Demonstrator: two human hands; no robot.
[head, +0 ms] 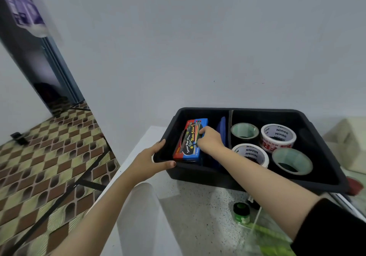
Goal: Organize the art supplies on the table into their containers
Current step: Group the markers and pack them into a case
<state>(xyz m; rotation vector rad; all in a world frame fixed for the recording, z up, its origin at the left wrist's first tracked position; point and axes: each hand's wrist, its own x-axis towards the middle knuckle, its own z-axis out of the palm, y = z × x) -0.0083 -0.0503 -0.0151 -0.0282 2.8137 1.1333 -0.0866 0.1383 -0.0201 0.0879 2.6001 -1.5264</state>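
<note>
A black two-compartment bin sits on the white speckled table. Its left compartment holds a red-and-blue water colour box and a blue flat item standing against the divider. My right hand reaches into that compartment, its fingers curled on the water colour box. The bin's left corner is gripped by my left hand, thumb on the front wall. The right compartment holds several tape rolls, among them a white printed roll and a green-cored roll.
Near the table's front lie a small green jar with a black lid and a clear box with green items. A white object sits right of the bin. Left of the table edge is patterned floor and black table legs.
</note>
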